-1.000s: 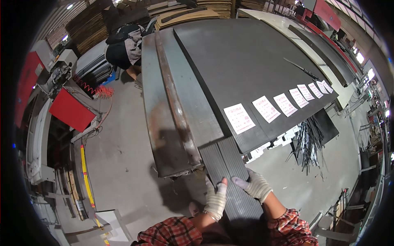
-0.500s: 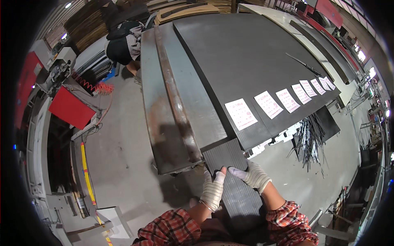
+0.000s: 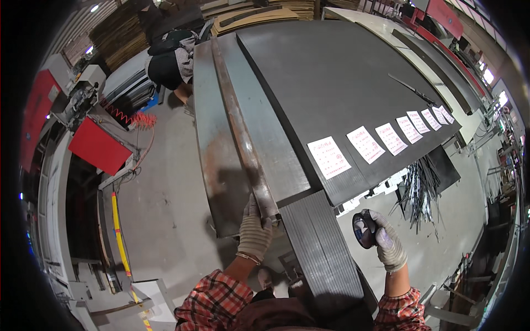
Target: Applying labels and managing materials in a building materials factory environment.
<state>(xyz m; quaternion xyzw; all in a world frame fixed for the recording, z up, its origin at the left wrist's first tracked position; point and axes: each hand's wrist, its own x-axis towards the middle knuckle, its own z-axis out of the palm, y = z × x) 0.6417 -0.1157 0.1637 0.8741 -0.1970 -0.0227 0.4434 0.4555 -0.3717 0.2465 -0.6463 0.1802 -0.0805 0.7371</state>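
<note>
My gloved left hand grips the near end of a long rusty metal bar that lies lengthwise on a grey steel sheet. My gloved right hand is raised to the right and holds a small round dark object, roughly disc-shaped. Between my hands a stack of narrow dark ribbed strips runs toward my body. Both sleeves are red plaid.
A large dark sheet carries a row of several white paper labels. Thin metal offcuts lie on the floor at right. Another person bends over at the far end. A red machine stands left.
My left hand moved from the ribbed strips up to the end of the rusty bar. My right hand left the strips and swung right, now holding the round object.
</note>
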